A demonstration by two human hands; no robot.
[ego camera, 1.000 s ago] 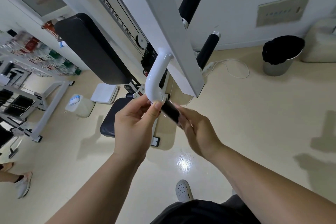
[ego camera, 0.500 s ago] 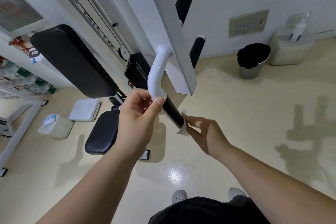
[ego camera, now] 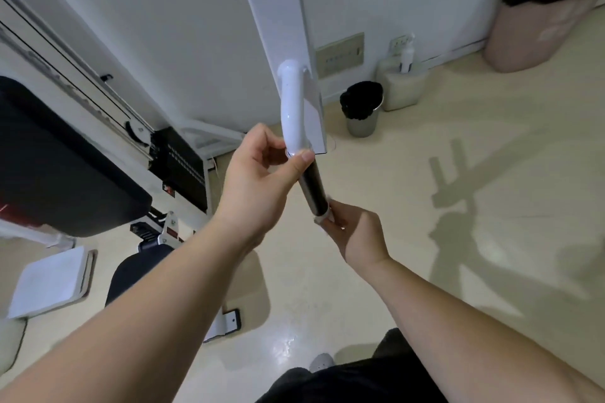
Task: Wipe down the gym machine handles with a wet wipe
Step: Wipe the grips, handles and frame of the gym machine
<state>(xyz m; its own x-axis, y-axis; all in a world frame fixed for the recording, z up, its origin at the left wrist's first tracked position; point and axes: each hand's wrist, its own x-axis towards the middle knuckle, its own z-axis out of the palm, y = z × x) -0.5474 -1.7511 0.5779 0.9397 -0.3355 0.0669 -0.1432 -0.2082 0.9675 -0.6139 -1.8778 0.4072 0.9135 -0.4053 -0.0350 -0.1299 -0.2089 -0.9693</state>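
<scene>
A white curved tube [ego camera: 292,108] comes off the machine's white beam [ego camera: 281,20] and ends in a black handle grip [ego camera: 314,186]. My left hand [ego camera: 258,183] pinches the tube where white meets black, thumb on the front. My right hand [ego camera: 353,232] holds a small white wet wipe [ego camera: 322,217] curled round the lower end of the black grip. Most of the wipe is hidden inside my fingers.
A black back pad [ego camera: 62,167] and the weight stack [ego camera: 183,167] stand to the left, with a black seat [ego camera: 137,275] below. A bin with a black liner [ego camera: 361,108] and a pump bottle [ego camera: 406,56] on a container stand by the wall. A white mat [ego camera: 52,281] lies lower left.
My right hand slid the wipe down the black grip from near the top to its lower end. The left hand kept its hold on the tube. My head turned right.
</scene>
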